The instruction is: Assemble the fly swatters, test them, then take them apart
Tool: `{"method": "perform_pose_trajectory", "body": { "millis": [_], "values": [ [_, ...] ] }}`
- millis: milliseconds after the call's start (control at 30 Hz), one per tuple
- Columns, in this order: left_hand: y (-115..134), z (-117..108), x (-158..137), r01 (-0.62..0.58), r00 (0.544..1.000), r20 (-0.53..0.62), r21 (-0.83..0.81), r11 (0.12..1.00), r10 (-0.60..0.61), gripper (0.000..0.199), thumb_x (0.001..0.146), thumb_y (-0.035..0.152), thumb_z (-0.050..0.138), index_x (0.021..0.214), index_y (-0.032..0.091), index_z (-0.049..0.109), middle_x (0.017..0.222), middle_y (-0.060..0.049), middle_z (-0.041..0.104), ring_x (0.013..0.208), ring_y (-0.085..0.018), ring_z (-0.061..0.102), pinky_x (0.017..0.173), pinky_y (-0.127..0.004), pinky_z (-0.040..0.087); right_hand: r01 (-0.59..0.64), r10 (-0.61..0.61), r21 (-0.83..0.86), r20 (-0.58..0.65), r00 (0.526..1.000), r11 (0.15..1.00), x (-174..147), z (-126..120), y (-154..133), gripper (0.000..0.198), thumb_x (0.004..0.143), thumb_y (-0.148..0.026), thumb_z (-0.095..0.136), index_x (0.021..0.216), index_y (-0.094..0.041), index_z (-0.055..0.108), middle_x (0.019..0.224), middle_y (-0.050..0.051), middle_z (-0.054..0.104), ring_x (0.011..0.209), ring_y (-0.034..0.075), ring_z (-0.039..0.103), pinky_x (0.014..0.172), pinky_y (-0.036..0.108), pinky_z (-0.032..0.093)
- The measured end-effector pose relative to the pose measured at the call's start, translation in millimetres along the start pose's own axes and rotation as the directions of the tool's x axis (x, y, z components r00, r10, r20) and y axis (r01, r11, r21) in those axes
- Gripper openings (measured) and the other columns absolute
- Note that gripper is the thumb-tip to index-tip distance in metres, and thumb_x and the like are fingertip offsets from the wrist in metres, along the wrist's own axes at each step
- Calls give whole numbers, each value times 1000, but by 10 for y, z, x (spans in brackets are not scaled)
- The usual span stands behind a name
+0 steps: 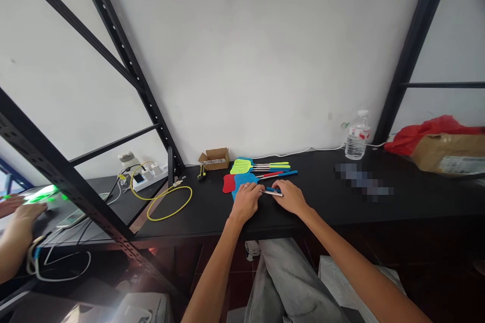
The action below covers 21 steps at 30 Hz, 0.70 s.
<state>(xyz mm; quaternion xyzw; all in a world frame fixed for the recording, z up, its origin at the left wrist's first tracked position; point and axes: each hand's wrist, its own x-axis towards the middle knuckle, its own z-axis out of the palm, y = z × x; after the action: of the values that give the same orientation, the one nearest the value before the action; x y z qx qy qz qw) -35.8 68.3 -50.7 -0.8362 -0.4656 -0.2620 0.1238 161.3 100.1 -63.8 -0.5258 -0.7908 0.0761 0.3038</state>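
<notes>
Between my two hands lies the silver shaft (273,193) of a fly swatter, with a bit of blue beside it. My left hand (245,202) is closed around its left end, over a blue mesh edge; the head there is mostly hidden. My right hand (291,198) grips the other end with bent fingers. Just beyond them lie a blue fly swatter (244,178) and a red fly swatter (229,183), partly overlapping. Farther back, a yellow-green fly swatter (241,166) rests on others, their handles pointing right.
On the black table (303,217) stand a small open cardboard box (214,159) and a water bottle (357,136). A yellow cable (169,204) loops left near a power strip (149,177). Another person's hand (28,212) is at far left. Right lies a carton (449,154) with red plastic.
</notes>
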Motion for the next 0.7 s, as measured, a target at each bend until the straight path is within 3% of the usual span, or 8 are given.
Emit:
{"method": "perform_pose_trajectory", "body": {
  "millis": [167, 333, 700],
  "values": [
    [-51, 60, -2, 115, 992, -71, 153, 981, -106, 29, 97, 16, 36, 112, 25, 59, 96, -5, 62, 91, -22, 53, 77, -35, 38, -144, 147, 122, -21, 989, 982, 5, -51, 31, 23, 87, -24, 45, 104, -27, 59, 82, 0, 68, 73, 19, 60, 59, 25, 31],
    [-99, 112, -13, 176, 981, -113, 207, 962, -155, 36, 95, 13, 38, 121, 28, 58, 95, -6, 59, 91, -23, 52, 77, -34, 39, -91, 104, 190, -60, 993, 978, -14, -79, 38, 27, 92, -37, 42, 102, -29, 66, 71, -1, 67, 71, 20, 63, 62, 25, 35],
    [-108, 105, -22, 171, 983, -102, 179, 969, -155, 38, 95, 13, 36, 119, 29, 61, 94, -6, 59, 90, -22, 51, 76, -35, 39, -100, 119, 198, -85, 989, 975, -11, -87, 36, 31, 91, -40, 45, 103, -30, 72, 94, 0, 75, 91, 23, 68, 76, 27, 45]
  ]
}}
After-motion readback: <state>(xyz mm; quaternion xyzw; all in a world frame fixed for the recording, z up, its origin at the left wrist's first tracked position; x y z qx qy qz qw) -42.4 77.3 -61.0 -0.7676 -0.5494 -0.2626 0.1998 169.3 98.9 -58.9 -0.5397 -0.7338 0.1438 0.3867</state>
